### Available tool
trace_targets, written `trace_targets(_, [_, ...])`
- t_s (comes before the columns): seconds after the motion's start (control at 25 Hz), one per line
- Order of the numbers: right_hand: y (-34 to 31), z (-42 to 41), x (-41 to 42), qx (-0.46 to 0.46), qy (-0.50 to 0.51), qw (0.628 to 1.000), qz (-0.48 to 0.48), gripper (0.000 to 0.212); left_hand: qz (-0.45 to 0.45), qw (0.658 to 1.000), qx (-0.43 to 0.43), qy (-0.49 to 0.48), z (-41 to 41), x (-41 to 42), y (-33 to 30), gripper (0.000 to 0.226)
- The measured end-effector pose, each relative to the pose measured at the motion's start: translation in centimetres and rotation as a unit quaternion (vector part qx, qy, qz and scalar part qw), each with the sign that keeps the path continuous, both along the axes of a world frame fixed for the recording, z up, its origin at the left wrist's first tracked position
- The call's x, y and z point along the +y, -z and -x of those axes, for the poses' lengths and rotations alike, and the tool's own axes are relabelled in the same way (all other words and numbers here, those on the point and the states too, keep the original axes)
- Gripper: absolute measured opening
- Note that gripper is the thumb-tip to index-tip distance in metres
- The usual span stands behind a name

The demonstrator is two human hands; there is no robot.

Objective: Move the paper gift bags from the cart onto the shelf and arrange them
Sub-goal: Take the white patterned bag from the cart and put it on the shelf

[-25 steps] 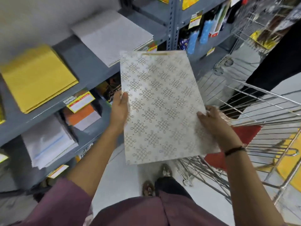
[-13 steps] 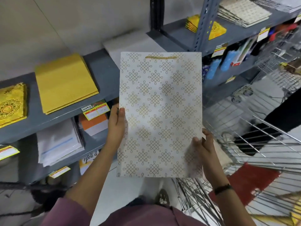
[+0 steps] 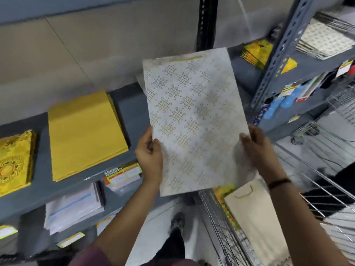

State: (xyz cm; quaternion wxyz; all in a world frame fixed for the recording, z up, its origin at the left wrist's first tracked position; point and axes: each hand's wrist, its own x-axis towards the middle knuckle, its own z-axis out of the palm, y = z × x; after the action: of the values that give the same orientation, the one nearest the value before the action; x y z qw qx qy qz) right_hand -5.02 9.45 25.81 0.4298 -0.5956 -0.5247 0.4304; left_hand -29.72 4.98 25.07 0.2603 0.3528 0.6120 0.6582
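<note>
Left hand (image 3: 149, 150) and right hand (image 3: 257, 148) each grip a side edge of the flat white gold-patterned paper gift bag (image 3: 194, 116), held over the grey metal shelf (image 3: 130, 104), apparently not touching it; image blurred.

We see a grey shelf (image 3: 132, 104) in front of us. On it lies a flat pile of plain yellow bags (image 3: 84, 135). Just beside that, at the left edge, lies a pile of shiny gold bags with a flower pattern (image 3: 13, 162). The shelf below (image 3: 123, 200) holds a stack of white packets (image 3: 75, 206). To the right, another grey shelf (image 3: 311, 66) carries a pile of white patterned bags (image 3: 324, 39) and some yellow ones (image 3: 257, 51). In the wire cart (image 3: 221, 227) rests a plain cream bag (image 3: 255, 223).
</note>
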Motion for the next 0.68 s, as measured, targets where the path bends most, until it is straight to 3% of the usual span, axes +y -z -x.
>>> trace_targets(0.2, [-2.6,3.5,12.9,-0.182,0.013,0.979,-0.086,0.011,0.029,0.997,0.059,-0.038,0.2,9.2,-0.5,0.044])
trace_targets(0.28, [-2.4,4.7,16.9,-0.215,0.028,0.973,-0.074,0.022,0.062,0.993,0.089,-0.042,0.6,12.4,-0.2,0.048])
trace_targets(0.44, [-0.7,6.2,20.7,-0.293,0.019,0.954,-0.066,0.026,0.138,0.976,0.157,-0.055,1.0,15.8,1.0,0.051])
trace_targets(0.68, [1.3,6.0,21.6,-0.307,-0.003,0.952,-0.004,0.029,0.244,0.947,0.200,-0.052,1.1,17.6,1.2,0.054])
